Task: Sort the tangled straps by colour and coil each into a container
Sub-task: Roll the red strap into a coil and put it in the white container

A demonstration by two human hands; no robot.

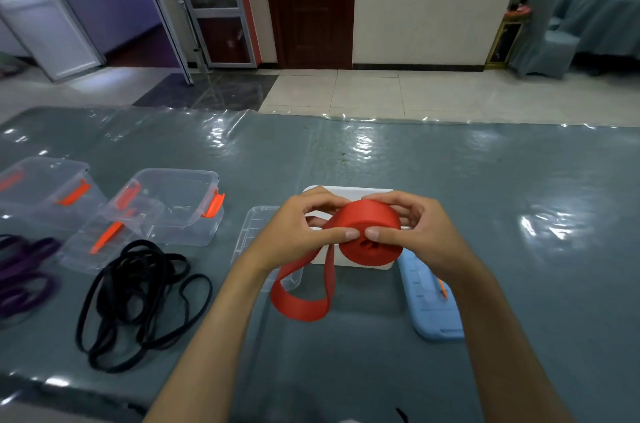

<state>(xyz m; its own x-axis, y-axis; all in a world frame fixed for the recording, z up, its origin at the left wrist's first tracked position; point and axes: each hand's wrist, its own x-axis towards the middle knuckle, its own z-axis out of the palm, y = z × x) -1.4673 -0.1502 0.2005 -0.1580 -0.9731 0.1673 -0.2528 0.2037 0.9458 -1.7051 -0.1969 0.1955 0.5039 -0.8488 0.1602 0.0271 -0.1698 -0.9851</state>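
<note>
Red webbing makes up the red strap, wound into a thick flat-sided roll with a loose tail looping down below the left grip. Both the left and right grip curl round the roll, thumbs pressed on its near face, above the counter. Judged best: keep thumbs tight on the face and feed the tail flat, so the turns don't telescope.

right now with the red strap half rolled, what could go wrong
The red coil is pinched only between the thumbs and fingertips of the left hand and right hand; if that grip eases, it may spring loose. Its free tail hangs in a loop and might twist as it winds in. The black strap lies tangled nearby and could snag.
</note>
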